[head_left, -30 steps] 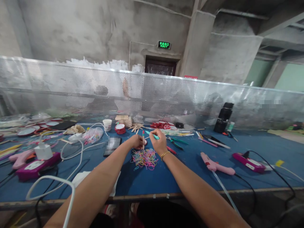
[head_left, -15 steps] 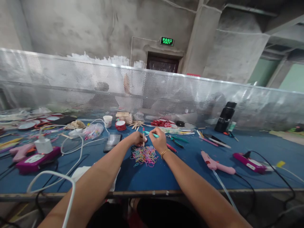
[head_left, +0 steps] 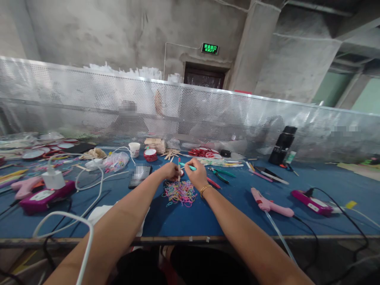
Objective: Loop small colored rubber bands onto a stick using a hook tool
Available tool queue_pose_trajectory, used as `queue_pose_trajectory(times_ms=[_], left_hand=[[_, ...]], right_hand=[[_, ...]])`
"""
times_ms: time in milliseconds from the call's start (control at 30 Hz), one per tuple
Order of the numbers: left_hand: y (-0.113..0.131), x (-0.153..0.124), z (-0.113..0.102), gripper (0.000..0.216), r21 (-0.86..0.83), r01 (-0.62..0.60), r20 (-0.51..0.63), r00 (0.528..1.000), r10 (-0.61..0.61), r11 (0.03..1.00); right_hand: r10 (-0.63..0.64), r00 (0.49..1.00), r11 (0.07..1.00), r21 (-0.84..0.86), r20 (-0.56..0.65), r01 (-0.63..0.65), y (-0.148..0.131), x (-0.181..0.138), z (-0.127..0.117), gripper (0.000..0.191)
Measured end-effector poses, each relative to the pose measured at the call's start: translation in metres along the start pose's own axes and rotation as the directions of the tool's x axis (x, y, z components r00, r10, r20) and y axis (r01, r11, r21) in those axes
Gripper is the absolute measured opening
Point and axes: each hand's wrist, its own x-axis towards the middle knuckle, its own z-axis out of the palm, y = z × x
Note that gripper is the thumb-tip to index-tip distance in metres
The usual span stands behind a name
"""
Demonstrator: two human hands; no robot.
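Observation:
My left hand (head_left: pixel 171 171) is closed around a thin wooden craft stick (head_left: pixel 179 166), held upright with a red tip at its top. In my right hand (head_left: pixel 196 173) is a teal marker pen (head_left: pixel 188 166), its point turned left against or very close to the stick. A heap of small multicoloured plastic clips or loops (head_left: pixel 180 193) lies on the blue tabletop just below both hands. Partly hidden between the hands is a small red and white round piece (head_left: pixel 182 172). A red pen (head_left: pixel 213 183) and teal-handled pliers (head_left: pixel 221 174) lie right of my right hand.
A phone (head_left: pixel 140 176) and a paper cup (head_left: pixel 134 149) stand left of my hands. Behind are stacked red-rimmed discs (head_left: pixel 150 154) and wooden sticks (head_left: pixel 171 154). On the right lie a pink glue gun (head_left: pixel 271 206), a purple power strip (head_left: pixel 311 202) and a black bottle (head_left: pixel 282 145). White cables loop at left.
The teal pen has shifted slightly left and up along the stick, toward its red tip. Both hands keep nearly the same place and grip.

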Motion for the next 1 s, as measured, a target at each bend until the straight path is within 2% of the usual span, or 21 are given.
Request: queue_pose_trajectory(times_ms=[167, 367, 600, 833, 1000], left_hand=[[0.0, 0.001, 0.0001, 0.014, 0.008, 0.006, -0.004, 1.0, -0.006, 1.0], [-0.0027, 0.0042, 0.0, 0.012, 0.011, 0.004, 0.004, 1.0, -0.004, 1.0], [0.0, 0.0015, 0.0005, 0.012, 0.009, 0.02, -0.005, 1.0, -0.02, 1.0], [0.0025, -0.0015, 0.0002, 0.015, 0.031, 0.016, -0.006, 1.0, -0.016, 0.999], [0.0015, -0.0002, 0.0001, 0.013, 0.027, 0.024, -0.007, 1.0, -0.023, 0.999]], right_hand=[[0.023, 0.999, 1.0, -0.019, -0.037, -0.024, -0.0006, 0.0002, -0.0019, 0.01], [-0.029, 1.0, 0.999, 0.015, -0.007, 0.029, -0.005, -0.0027, 0.0004, 0.011], [0.022, 1.0, 1.0, -0.01, -0.021, -0.022, -0.0036, -0.0019, -0.001, 0.011], [-0.014, 1.0, 1.0, -0.008, 0.011, 0.014, -0.0037, -0.0027, 0.0003, 0.011], [0.012, 1.0, 1.0, -0.026, -0.011, -0.012, -0.0018, -0.0024, 0.0002, 0.011]])
